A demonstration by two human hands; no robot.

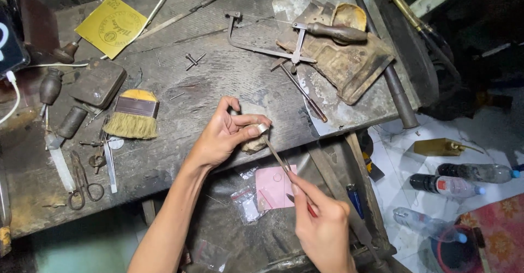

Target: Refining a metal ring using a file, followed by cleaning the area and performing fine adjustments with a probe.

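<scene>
— Nearest to me is the right hand [323,226], low in the frame, its grip pinched on a thin metal file with a red handle end [279,161]. The file slants up and left to the other hand.

— And the left?

— My left hand [225,133] has its thumb and fingers pressed together on a small pale metal ring [263,127], braced against a worn wooden peg [252,144] at the front edge of the scarred dark wooden table [207,82]. The file's tip touches the ring, or sits just beside it; I cannot tell which.

— So which step are we in?

— Filing the ring, I judge, mid-stroke. The next move calls for a steady push along the file while the left grip keeps the ring from turning on the peg.

— Anything near?

— A pink paper square [274,186] and small clear bags [246,203] lie beneath the hands. A straw-bristled flat brush [133,117] lies to the left, a jeweller's saw with a wooden handle [284,38] beyond, and small scissors [83,181] near the left edge.
</scene>
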